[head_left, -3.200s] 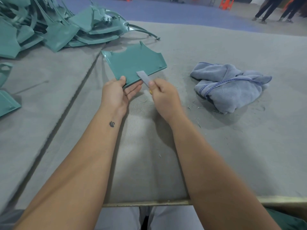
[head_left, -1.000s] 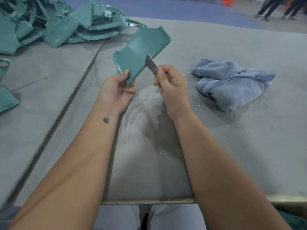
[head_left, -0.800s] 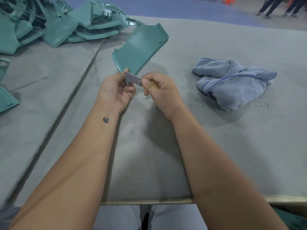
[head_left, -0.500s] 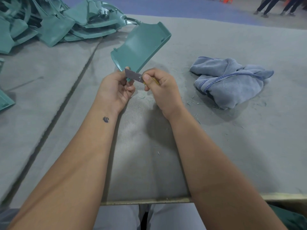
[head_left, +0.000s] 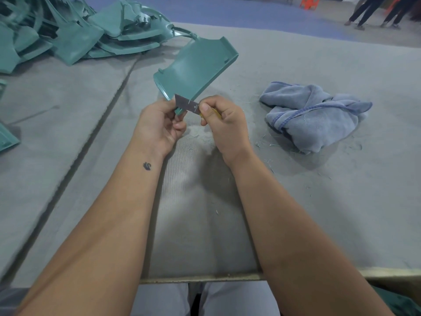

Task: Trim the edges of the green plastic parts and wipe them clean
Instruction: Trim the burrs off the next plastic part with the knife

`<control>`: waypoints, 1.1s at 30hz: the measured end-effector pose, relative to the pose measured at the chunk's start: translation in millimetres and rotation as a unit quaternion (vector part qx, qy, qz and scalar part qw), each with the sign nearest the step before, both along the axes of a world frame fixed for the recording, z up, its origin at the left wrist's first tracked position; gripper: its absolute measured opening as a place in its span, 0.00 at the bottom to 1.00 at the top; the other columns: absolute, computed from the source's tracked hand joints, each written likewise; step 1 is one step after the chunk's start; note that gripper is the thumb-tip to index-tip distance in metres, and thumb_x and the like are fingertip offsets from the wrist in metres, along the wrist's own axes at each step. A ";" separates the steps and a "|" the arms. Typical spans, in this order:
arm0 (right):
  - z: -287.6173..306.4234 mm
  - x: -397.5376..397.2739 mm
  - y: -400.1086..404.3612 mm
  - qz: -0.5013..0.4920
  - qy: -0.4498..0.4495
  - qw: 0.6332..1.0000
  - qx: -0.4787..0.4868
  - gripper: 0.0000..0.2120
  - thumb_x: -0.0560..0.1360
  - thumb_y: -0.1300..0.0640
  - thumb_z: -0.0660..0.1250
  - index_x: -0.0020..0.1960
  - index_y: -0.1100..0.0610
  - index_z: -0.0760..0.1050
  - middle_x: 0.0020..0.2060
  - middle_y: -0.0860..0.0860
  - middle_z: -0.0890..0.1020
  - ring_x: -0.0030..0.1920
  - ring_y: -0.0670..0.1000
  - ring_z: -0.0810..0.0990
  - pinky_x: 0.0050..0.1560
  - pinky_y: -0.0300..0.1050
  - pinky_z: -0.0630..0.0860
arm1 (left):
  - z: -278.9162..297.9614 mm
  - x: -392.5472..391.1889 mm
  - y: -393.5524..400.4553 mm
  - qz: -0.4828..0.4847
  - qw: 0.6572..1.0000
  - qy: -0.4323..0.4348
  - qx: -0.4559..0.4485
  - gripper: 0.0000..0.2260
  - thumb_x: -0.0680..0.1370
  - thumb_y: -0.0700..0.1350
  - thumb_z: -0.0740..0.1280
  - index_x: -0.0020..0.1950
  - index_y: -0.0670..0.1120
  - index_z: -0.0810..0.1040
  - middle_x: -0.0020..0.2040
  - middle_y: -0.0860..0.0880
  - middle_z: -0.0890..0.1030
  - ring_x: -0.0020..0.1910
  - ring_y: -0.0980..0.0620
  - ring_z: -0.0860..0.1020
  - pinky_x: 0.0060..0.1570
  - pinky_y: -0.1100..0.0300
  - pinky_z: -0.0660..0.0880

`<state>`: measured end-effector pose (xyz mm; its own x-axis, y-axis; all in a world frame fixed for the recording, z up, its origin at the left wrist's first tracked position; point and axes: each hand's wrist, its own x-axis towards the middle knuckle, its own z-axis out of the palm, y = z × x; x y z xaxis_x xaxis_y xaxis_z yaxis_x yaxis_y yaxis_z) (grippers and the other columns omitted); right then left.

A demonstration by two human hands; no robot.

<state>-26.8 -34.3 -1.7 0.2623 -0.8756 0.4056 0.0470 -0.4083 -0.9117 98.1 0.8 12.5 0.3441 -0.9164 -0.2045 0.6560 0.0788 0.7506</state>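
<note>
Nearest the camera, a lap in pale grey trousers (head_left: 205, 299) shows below the front edge of the table (head_left: 341, 201), which is covered in grey felt-like cloth. Both bare forearms reach forward over the table and draw together toward its middle; the left wrist carries a small dark tattoo (head_left: 147, 166). The left hand (head_left: 159, 126) is turned palm inward, its fingers curled and its thumb up, pinching the near corner of a green plastic part (head_left: 196, 69) so that the part is held off the table and tilts up and away to the right. The right hand (head_left: 224, 124) is closed in a loose fist with the knuckles up, thumb and forefinger pinching a small flat blade (head_left: 187, 104) with a bit of yellow handle showing in the grip; the blade's tip lies against the near edge of the part, just above the left fingers. Fine shavings (head_left: 264, 142) lie scattered on the table to the right of the hands, beside a crumpled blue cloth (head_left: 319, 117). At the far left a heap of green plastic parts (head_left: 75, 33) lies piled. Beyond the table are a blue floor (head_left: 250, 12) and the legs of standing people (head_left: 373, 12).
</note>
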 end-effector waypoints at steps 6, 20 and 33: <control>0.7 -8.2 -9.3 -0.029 -0.141 0.987 0.075 0.10 0.80 0.62 0.60 0.42 0.53 0.75 0.30 0.50 0.73 0.29 0.47 0.64 0.30 0.36 0.63 | -4.6 5.7 2.0 0.023 0.999 0.032 -0.003 0.08 0.80 0.34 0.59 0.45 0.42 0.74 0.29 0.50 0.74 0.24 0.58 0.67 0.22 0.69 0.62; 5.4 -15.1 -18.2 -0.085 -0.290 0.926 0.226 0.10 0.82 0.59 0.57 0.43 0.54 0.70 0.26 0.47 0.74 0.27 0.45 0.67 0.27 0.36 0.63 | -4.6 2.9 -0.4 0.040 0.999 -0.007 0.004 0.10 0.80 0.33 0.58 0.44 0.43 0.75 0.27 0.51 0.76 0.22 0.58 0.67 0.21 0.68 0.63; 12.0 -14.9 -13.8 -0.105 -0.162 0.962 0.190 0.10 0.79 0.58 0.63 0.40 0.53 0.77 0.29 0.42 0.73 0.31 0.41 0.68 0.35 0.33 0.65 | -7.0 2.2 -2.2 0.050 0.998 -0.015 -0.018 0.10 0.80 0.30 0.58 0.50 0.40 0.77 0.43 0.46 0.83 0.38 0.53 0.84 0.37 0.60 0.81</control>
